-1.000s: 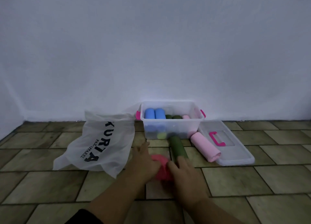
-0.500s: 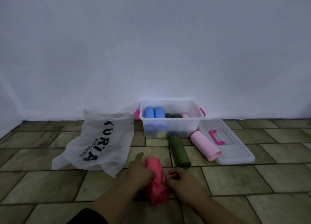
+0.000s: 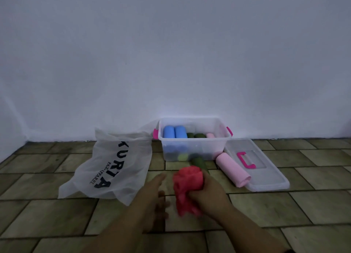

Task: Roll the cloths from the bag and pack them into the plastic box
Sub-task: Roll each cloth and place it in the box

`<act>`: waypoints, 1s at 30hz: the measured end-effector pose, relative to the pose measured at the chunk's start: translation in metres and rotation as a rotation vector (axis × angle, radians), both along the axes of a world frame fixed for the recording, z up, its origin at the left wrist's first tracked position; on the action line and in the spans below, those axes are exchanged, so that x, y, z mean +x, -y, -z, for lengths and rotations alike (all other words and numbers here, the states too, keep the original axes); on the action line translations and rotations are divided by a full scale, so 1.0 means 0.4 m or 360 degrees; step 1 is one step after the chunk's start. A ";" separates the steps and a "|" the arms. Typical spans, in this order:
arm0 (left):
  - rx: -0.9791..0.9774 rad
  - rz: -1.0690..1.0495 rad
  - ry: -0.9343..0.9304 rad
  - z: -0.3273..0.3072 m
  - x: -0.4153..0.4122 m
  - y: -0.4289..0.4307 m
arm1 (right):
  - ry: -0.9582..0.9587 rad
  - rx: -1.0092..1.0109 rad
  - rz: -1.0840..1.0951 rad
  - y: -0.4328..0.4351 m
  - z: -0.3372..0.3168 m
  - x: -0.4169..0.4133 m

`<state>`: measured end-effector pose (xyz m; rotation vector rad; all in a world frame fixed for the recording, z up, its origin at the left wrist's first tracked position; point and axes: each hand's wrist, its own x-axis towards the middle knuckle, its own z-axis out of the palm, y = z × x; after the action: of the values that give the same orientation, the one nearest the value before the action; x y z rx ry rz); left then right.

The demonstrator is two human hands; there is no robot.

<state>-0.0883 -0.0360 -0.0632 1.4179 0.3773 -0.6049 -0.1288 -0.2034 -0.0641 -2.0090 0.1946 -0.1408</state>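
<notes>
Head view, dim and soft. Right hand [image 3: 207, 193] grips a crumpled red cloth [image 3: 187, 184], fingers curled round its lower middle, top of the cloth bulging up, loose end hanging down; whether that end touches the brown tiled floor [image 3: 284, 205] is hard to tell, probably just above it. Left hand [image 3: 153, 195] is just beside the cloth on its left, fingers straight and relaxed, holding nothing, not touching the cloth.

Clear plastic box with pink latches [image 3: 193, 148] sits against the white wall, lid off. Inside: 2 light blue rolls [image 3: 174, 132] at the left, dark green rolls [image 3: 197, 135] in the middle, a pale pink roll end [image 3: 210, 135] at the right. A dark green rolled cloth [image 3: 199, 162] lies on the floor touching the box front, partly hidden behind the red cloth. A pale pink rolled cloth [image 3: 232, 169] lies against the edge of the clear lid with pink handle [image 3: 266, 174], right of the box. White translucent bag with black print [image 3: 114, 167] is slumped left of the box.

Step, as I judge it: red cloth is out of the bag but unrolled, only bunched. Next move calls for both hands: left takes an edge, spread it flat on the tiles, fold, roll tight. The 2 floor rolls are not yet packed
</notes>
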 end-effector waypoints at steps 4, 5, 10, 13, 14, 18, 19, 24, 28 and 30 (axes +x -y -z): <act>-0.0201 0.0433 -0.0104 -0.035 0.042 0.007 | 0.0553 -0.0980 -0.0250 -0.023 -0.016 0.007; -0.0109 0.0388 -0.0055 -0.032 0.053 0.016 | 0.0641 -0.1148 -0.0278 -0.035 -0.008 0.004; 0.0455 0.0170 0.0211 0.012 0.110 0.027 | 0.0460 -0.1692 -0.0422 -0.065 0.052 -0.030; 0.0974 0.0126 0.0601 -0.009 0.139 0.019 | 0.0387 -0.1793 -0.0371 -0.075 0.086 -0.053; 0.0993 -0.0036 0.0796 -0.032 0.137 0.017 | 0.0415 -0.1791 -0.0340 -0.077 0.096 -0.056; 0.0830 -0.0479 0.2197 -0.104 0.071 0.022 | 0.0481 -0.1718 -0.0268 -0.073 0.117 -0.064; 0.0821 -0.0209 0.2358 -0.103 0.054 0.026 | 0.0455 -0.1704 -0.0249 -0.072 0.116 -0.066; 0.1191 0.1053 0.1074 -0.004 0.036 0.054 | 0.0030 -0.1417 -0.0245 -0.080 0.108 -0.053; 0.0868 0.0877 0.0765 0.004 0.052 0.079 | -0.0228 -0.1132 -0.0201 -0.104 0.098 -0.013; 0.0744 0.0820 0.0665 -0.007 0.061 0.094 | -0.0331 -0.1115 -0.0187 -0.114 0.093 0.003</act>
<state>-0.0639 -0.0735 -0.0604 2.0676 -0.2075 -0.6320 -0.1276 -0.1577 -0.1015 -2.7290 0.1716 0.0920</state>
